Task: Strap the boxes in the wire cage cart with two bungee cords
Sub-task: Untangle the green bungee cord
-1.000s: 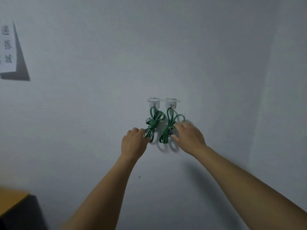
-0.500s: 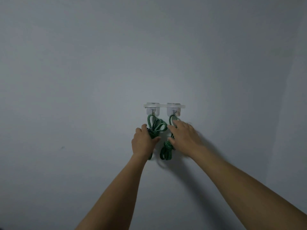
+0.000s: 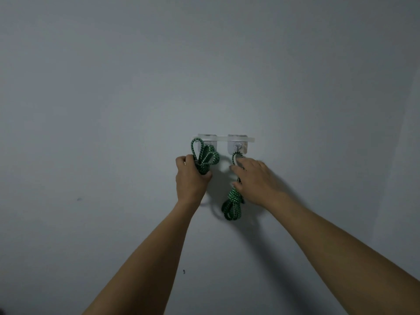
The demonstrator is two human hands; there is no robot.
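Task at its start, centre of frame: left hand (image 3: 192, 178) closed around one bundled green bungee cord (image 3: 204, 159) lifted beside its wall hook (image 3: 205, 142), right hand (image 3: 256, 180) gripping the second cord (image 3: 232, 204), apparently not yet unhooked; cart and boxes unseen, strapping all remaining.

A plain, pale grey wall (image 3: 136, 87) fills almost the whole view. Two clear adhesive hook plates are fixed to it side by side, the left plate (image 3: 205, 142) partly covered and the right plate (image 3: 237, 145) showing a small metal hook (image 3: 238, 147) at its centre. A clear strip (image 3: 227, 139) runs across the tops of both plates. A small dark mark (image 3: 78, 199) is seen at the left and a tiny dark speck (image 3: 183, 272) lower down. Soft shadows are cast on the wall below the plates.
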